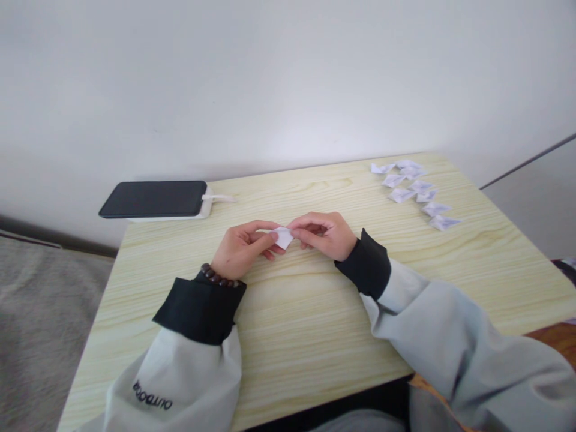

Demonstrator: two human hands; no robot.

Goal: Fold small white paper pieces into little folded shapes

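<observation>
A small piece of folded white paper (284, 237) is held just above the middle of the wooden table. My left hand (246, 245) pinches its left side between thumb and fingers; dark beads circle that wrist. On the other side, my right hand (324, 233) grips the paper's right edge with thumb and index finger, the other fingers curled. Several small folded white paper shapes (435, 208) lie together at the table's back right, apart from both hands.
A black phone (155, 198) rests on a white block at the back left, with a short white cable (220, 197) at its right end. The pale wood-grain table (288, 348) meets a white wall (288, 78) behind.
</observation>
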